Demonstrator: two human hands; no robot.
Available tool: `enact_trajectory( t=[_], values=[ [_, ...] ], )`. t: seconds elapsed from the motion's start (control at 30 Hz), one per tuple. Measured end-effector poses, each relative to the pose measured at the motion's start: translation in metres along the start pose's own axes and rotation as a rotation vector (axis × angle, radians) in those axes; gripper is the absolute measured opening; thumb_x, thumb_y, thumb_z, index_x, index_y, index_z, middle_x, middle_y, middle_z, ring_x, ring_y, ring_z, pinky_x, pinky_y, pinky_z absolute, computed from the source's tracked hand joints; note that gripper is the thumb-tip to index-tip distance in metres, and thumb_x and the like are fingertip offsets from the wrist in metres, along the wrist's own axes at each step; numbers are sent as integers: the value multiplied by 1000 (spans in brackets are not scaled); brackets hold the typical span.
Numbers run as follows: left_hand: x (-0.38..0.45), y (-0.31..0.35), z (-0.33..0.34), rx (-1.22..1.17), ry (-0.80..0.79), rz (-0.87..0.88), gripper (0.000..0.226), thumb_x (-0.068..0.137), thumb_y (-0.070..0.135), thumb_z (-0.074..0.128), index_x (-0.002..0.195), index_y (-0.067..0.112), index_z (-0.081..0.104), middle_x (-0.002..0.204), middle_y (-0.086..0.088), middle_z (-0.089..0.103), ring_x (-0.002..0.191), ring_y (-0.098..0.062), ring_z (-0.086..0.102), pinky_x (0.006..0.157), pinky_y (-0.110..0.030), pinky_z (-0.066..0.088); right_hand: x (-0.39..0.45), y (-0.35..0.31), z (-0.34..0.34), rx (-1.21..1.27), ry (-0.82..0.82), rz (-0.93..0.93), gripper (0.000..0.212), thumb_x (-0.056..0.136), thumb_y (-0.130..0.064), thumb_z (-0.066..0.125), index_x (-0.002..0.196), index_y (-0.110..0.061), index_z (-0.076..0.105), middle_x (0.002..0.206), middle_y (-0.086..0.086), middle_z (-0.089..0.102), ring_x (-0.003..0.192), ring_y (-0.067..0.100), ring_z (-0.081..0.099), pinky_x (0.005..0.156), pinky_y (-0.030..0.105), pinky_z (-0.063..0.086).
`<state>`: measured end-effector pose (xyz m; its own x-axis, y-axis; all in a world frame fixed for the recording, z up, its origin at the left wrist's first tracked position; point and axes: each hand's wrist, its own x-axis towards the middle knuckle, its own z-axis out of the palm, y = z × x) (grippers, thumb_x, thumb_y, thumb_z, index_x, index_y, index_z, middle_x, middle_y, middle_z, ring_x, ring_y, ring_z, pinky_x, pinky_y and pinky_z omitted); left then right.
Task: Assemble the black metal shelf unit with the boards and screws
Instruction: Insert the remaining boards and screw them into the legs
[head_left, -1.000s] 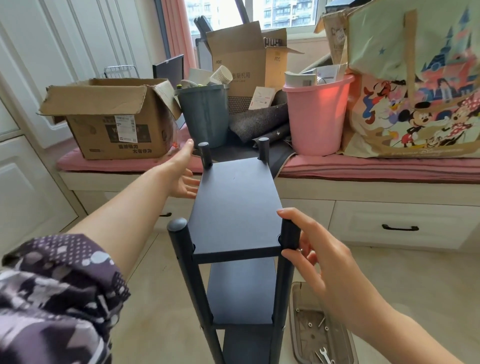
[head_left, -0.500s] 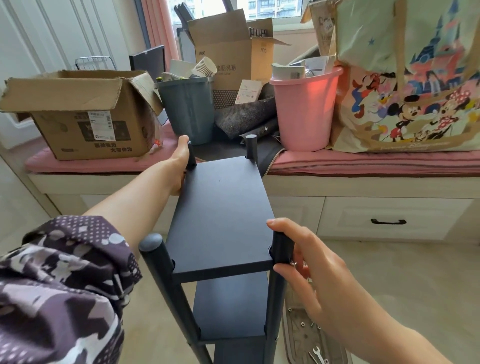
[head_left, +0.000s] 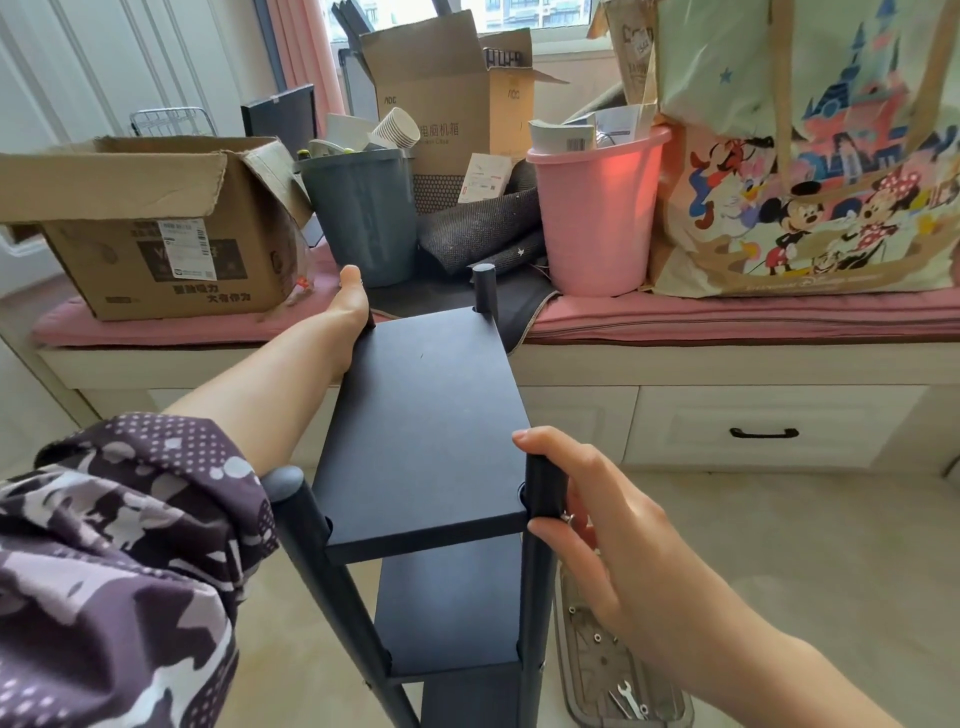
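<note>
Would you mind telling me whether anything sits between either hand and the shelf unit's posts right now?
Nothing visible does. The left hand is already wrapped on the far left post, and the right hand grips the near right post beside the top board.

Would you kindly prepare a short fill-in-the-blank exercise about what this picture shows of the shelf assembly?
1. The right hand grips the near-right ____ of the black shelf unit.
2. The left hand holds the unit's far-____ post.
3. The bucket on the window seat beside the grey bin is ____ in colour.
4. A wrench lies in the tray on the ____.

Missing words: post; left; pink; floor
</note>
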<state>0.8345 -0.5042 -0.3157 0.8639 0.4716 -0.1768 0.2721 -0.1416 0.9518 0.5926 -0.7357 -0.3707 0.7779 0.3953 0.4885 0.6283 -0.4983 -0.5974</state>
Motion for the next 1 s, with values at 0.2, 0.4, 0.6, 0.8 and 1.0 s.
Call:
enact_trajectory(
  t=[0.2, 0.4, 0.6, 0.8, 1.0],
  values=[
    [0, 4, -5, 57, -49, -71, 72, 102, 66, 19, 149, 16, 40, 144, -8, 52, 110, -28, 55, 99, -39, 41, 0, 0, 0, -5, 4, 1, 58, 95, -22, 51, 138, -50, 27, 91, -35, 40, 72, 2, 46, 67, 5, 38],
    [1, -1, -19, 81, -132, -217, 90, 91, 81, 26, 147, 13, 40, 143, -10, 53, 118, -31, 57, 101, -47, 44, -1, 2, 0, -4, 2, -6, 60, 96, -18, 54, 140, -49, 28, 94, -37, 40, 75, -1, 48, 68, 4, 38],
    [-5, -14, -47, -6, -389, -448, 103, 70, 96, 37, 105, 2, 58, 89, -22, 75, 71, -45, 73, 51, -51, 57, 0, 3, 0, -3, 1, 4, 63, 97, -16, 56, 140, -50, 26, 94, -39, 41, 74, 0, 49, 68, 5, 39],
    [-2, -7, -38, -17, -277, -421, 101, 73, 95, 36, 121, 7, 47, 108, -16, 66, 93, -41, 63, 85, -52, 48, 2, 3, 4, 19, -22, 11, 62, 99, -18, 53, 138, -55, 22, 87, -35, 39, 69, 7, 49, 66, 13, 43],
    [-25, -14, -38, 129, -380, -352, 64, 74, 70, 73, 103, 13, 65, 79, -12, 75, 60, -30, 73, 53, -34, 56, 2, 7, 1, 98, 12, -22, 64, 97, -16, 58, 141, -52, 30, 94, -34, 46, 77, 8, 51, 74, 13, 47]
  ],
)
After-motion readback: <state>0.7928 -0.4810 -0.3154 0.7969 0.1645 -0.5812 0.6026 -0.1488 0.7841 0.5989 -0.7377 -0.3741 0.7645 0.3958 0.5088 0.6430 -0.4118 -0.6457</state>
